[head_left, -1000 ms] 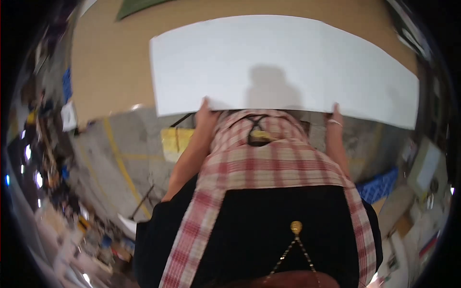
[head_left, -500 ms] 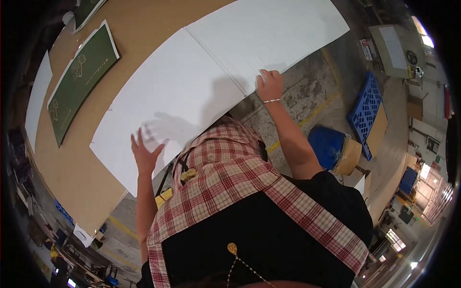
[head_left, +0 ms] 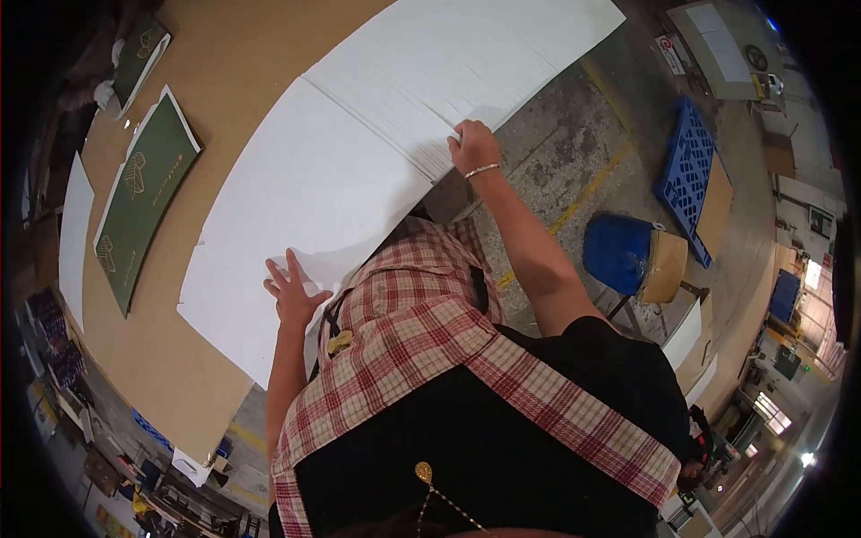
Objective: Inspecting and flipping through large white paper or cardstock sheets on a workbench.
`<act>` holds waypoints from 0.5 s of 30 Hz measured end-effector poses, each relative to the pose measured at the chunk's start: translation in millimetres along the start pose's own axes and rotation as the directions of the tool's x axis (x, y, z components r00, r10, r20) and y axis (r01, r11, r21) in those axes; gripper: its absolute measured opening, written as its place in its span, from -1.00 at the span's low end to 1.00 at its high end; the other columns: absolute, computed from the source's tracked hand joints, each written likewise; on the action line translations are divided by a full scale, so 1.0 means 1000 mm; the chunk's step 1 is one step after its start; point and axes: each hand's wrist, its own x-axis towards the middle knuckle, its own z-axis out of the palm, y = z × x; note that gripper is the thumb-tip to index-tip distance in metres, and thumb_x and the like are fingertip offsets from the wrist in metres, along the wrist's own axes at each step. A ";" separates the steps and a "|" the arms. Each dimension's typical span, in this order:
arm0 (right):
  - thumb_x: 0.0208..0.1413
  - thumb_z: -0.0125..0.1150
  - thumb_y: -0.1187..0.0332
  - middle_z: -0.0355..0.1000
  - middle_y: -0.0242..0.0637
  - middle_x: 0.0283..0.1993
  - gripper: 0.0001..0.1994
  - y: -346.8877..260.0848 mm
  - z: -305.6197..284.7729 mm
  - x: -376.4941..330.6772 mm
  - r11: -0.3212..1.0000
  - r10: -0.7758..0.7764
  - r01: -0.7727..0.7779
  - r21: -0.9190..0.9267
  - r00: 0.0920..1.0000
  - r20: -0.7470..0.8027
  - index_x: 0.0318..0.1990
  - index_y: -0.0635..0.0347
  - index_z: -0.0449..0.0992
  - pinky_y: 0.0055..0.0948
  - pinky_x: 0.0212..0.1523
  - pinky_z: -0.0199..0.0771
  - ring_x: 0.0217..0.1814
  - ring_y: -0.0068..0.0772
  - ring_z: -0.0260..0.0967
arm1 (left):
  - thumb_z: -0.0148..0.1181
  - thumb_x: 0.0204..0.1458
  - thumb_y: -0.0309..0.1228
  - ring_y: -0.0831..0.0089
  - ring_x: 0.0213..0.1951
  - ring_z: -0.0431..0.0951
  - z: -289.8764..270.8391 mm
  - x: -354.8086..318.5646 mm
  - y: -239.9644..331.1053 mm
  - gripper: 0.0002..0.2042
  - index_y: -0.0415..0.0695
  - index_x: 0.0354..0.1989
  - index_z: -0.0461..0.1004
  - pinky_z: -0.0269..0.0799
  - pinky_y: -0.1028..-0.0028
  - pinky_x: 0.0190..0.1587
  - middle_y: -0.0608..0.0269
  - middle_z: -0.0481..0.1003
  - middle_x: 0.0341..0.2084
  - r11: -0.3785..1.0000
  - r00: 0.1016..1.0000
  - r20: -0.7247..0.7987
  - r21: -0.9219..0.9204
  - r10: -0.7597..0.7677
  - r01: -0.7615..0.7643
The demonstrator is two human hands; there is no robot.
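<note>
A large white cardboard sheet point(head_left: 269, 206) with a crease across it lies on the brown table, its near edge beside my waist. My left hand point(head_left: 294, 294) rests on the sheet's near left part, fingers spread wide. At the near edge, just past the crease, my right hand point(head_left: 473, 148) is closed with bent fingers on the sheet; the fingertips are partly hidden. Fine lines run over the sheet's far right part.
Green printed panels point(head_left: 148, 202) and another white sheet point(head_left: 75, 242) lie on the brown tabletop point(head_left: 211, 381) to the left. A co-worker's gloved hand point(head_left: 105, 93) is at the far left. To the right stand a blue chair point(head_left: 617, 254) and a blue plastic pallet point(head_left: 686, 175).
My left hand has come down onto the sheet, fingers still spread. My right hand keeps its place by the crease, its fingers more curled. The whole view has shifted slightly.
</note>
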 end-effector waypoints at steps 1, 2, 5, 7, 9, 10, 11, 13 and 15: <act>-0.14 0.31 0.27 0.41 -0.15 -0.37 -0.70 0.001 0.001 0.005 0.979 0.182 -0.194 0.068 0.973 0.145 -0.25 0.23 0.50 -0.22 -0.26 0.41 -0.28 -0.12 0.38 | 0.51 -0.47 -0.13 -0.44 0.22 -0.21 -0.001 0.000 0.000 0.22 0.31 0.34 -0.35 0.41 -0.03 -0.05 -0.07 -0.48 0.32 1.000 1.000 0.012 0.006 -0.009 0.009; -0.12 0.30 0.22 0.44 -0.14 -0.39 -0.70 0.003 0.002 0.010 0.916 0.342 -0.387 0.107 0.892 0.297 -0.27 0.22 0.51 -0.22 -0.28 0.42 -0.33 -0.13 0.41 | 0.51 -0.47 -0.12 -0.44 0.22 -0.21 -0.001 0.000 0.000 0.22 0.30 0.34 -0.36 0.40 -0.04 -0.05 -0.07 -0.48 0.32 1.000 0.999 0.030 0.001 -0.015 0.015; -0.09 0.25 0.11 0.49 -0.17 -0.43 -0.69 0.008 0.003 0.019 0.906 0.346 -0.416 0.082 0.837 0.425 -0.37 0.19 0.55 -0.24 -0.30 0.44 -0.39 -0.17 0.44 | 0.50 -0.46 -0.10 -0.45 0.22 -0.22 -0.004 -0.001 0.000 0.21 0.29 0.34 -0.36 0.39 -0.05 -0.03 -0.08 -0.49 0.31 1.000 0.999 0.037 0.003 -0.019 0.019; -0.11 0.24 0.08 0.50 -0.20 -0.42 -0.68 0.010 0.004 0.021 0.883 0.363 -0.456 0.114 0.815 0.451 -0.41 0.18 0.56 -0.26 -0.29 0.44 -0.39 -0.19 0.44 | 0.50 -0.46 -0.09 -0.44 0.23 -0.22 -0.005 -0.001 0.001 0.21 0.29 0.34 -0.36 0.38 -0.05 -0.03 -0.08 -0.49 0.31 1.000 0.999 0.027 0.019 -0.019 0.019; -0.12 0.23 0.05 0.51 -0.23 -0.41 -0.66 0.012 0.006 0.020 0.850 0.394 -0.513 0.120 0.769 0.503 -0.45 0.17 0.57 -0.28 -0.29 0.44 -0.38 -0.21 0.44 | 0.50 -0.46 -0.09 -0.44 0.23 -0.22 -0.006 -0.002 0.001 0.21 0.29 0.34 -0.36 0.38 -0.05 -0.02 -0.08 -0.49 0.32 0.999 0.999 0.037 0.025 -0.034 0.033; -0.14 0.23 0.06 0.51 -0.23 -0.44 -0.67 0.012 0.008 0.019 0.843 0.411 -0.522 0.130 0.780 0.472 -0.45 0.18 0.57 -0.29 -0.30 0.43 -0.39 -0.22 0.44 | 0.49 -0.45 -0.09 -0.44 0.23 -0.22 -0.006 -0.002 0.001 0.21 0.29 0.34 -0.36 0.38 -0.05 -0.02 -0.08 -0.49 0.32 1.000 0.999 0.033 0.013 -0.027 0.026; -0.15 0.24 0.07 0.50 -0.23 -0.46 -0.68 0.012 0.009 0.019 0.833 0.425 -0.535 0.141 0.782 0.455 -0.45 0.18 0.57 -0.29 -0.30 0.43 -0.39 -0.24 0.44 | 0.49 -0.45 -0.09 -0.44 0.23 -0.22 -0.006 -0.002 0.001 0.21 0.29 0.34 -0.36 0.38 -0.05 -0.02 -0.08 -0.49 0.32 1.000 0.998 0.052 -0.006 -0.029 0.029; -0.15 0.24 0.07 0.50 -0.23 -0.47 -0.68 0.013 0.012 0.018 0.802 0.459 -0.576 0.158 0.763 0.454 -0.46 0.18 0.57 -0.30 -0.31 0.43 -0.40 -0.24 0.44 | 0.49 -0.45 -0.09 -0.44 0.23 -0.22 -0.007 -0.002 0.002 0.21 0.29 0.34 -0.37 0.38 -0.05 -0.02 -0.08 -0.48 0.32 1.000 0.999 0.030 0.014 -0.023 0.023; -0.16 0.23 0.07 0.50 -0.23 -0.48 -0.68 0.014 0.015 0.019 0.771 0.484 -0.613 0.172 0.740 0.468 -0.47 0.18 0.57 -0.31 -0.31 0.43 -0.40 -0.24 0.44 | 0.50 -0.46 -0.09 -0.43 0.23 -0.22 -0.007 -0.003 0.003 0.21 0.29 0.34 -0.37 0.38 -0.04 -0.02 -0.08 -0.48 0.32 0.999 0.999 0.029 0.017 -0.028 0.028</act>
